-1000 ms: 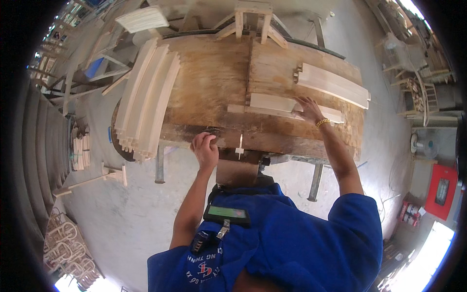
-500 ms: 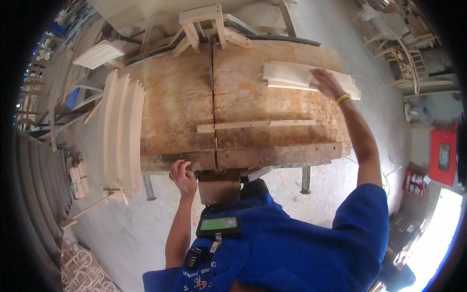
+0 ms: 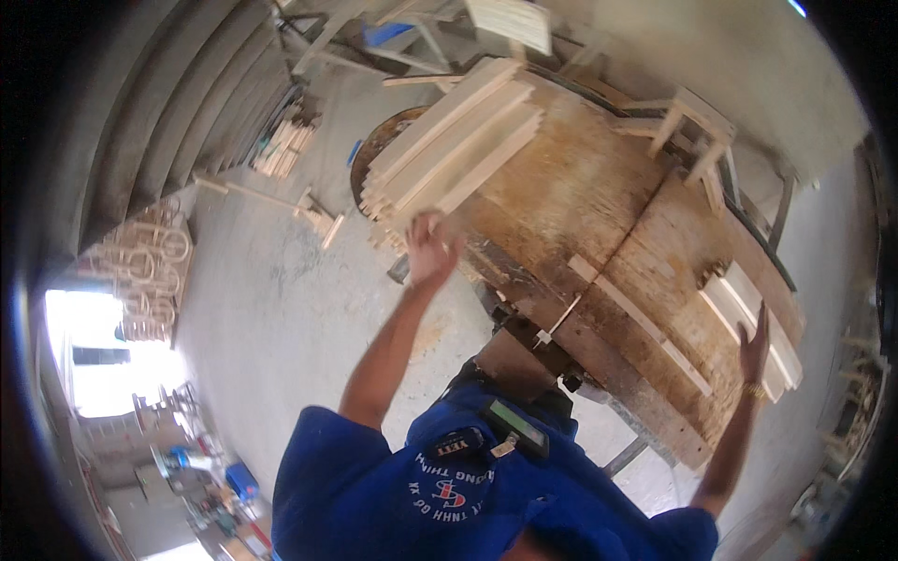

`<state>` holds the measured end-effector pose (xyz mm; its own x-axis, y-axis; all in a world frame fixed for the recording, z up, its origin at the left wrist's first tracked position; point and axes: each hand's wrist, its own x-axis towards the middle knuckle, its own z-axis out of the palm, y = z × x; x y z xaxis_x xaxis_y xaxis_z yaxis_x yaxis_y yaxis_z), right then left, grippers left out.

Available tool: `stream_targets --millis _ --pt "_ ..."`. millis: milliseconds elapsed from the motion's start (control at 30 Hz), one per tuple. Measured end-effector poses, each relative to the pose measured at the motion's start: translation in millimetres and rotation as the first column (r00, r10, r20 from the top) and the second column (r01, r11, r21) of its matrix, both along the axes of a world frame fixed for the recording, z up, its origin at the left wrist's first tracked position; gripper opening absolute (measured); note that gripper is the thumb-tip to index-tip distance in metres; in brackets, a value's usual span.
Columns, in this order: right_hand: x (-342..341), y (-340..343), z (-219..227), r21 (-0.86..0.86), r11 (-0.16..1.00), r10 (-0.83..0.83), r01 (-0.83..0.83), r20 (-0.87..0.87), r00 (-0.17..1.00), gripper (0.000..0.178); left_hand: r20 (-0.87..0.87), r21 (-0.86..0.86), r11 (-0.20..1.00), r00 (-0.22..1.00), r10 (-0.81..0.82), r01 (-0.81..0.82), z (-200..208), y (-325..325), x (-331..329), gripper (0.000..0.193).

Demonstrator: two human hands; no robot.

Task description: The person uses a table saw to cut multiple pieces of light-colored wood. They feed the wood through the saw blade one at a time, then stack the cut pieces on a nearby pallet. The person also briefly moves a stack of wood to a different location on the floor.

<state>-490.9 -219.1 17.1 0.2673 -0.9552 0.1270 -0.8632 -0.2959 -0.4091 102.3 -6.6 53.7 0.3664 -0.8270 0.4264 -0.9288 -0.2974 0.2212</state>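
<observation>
My left hand (image 3: 433, 251) is raised at the near end of a tall stack of pale wooden boards (image 3: 463, 136). Its fingers are apart and slightly blurred; whether they touch the boards I cannot tell. My right hand (image 3: 754, 344) lies over a few pale boards (image 3: 734, 304) at the right end of the wooden workbench (image 3: 571, 168), fingers stretched out, with nothing gripped. Between the two piles, a thin wooden strip (image 3: 645, 327) lies along the bench, near its front edge.
A small wooden frame (image 3: 692, 131) stands at the bench's far edge. A clamp-like block (image 3: 519, 351) juts from the front edge near my body. Loose sticks (image 3: 285, 145) lie on the floor to the left, with curved wooden parts (image 3: 150, 266) further off.
My view has turned left, so the bench appears slanted. My left hand has left the bench's front edge and risen toward the board stack. The right hand remains at the right-hand boards.
</observation>
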Motion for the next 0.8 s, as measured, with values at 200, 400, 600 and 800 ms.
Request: stream_targets --millis 200,400,600,800 --pt "100 107 -12 0.522 0.819 -0.464 -0.237 0.846 0.262 0.060 0.175 0.119 0.936 0.935 0.309 -0.332 18 -38 84 0.063" --pt "187 156 -11 0.420 0.862 -0.052 -0.284 0.630 0.775 0.062 -0.050 0.445 0.807 0.889 0.455 -0.388 47 -106 136 0.082" --pt "224 153 36 0.291 0.894 0.161 -0.341 0.502 0.850 0.064 0.161 0.365 0.876 0.948 0.276 -0.317 51 -107 132 0.075" --pt "232 163 131 -0.122 0.932 0.360 -0.342 0.180 0.916 0.069 -0.062 0.199 0.898 0.919 -0.389 0.393 64 -23 44 0.060"
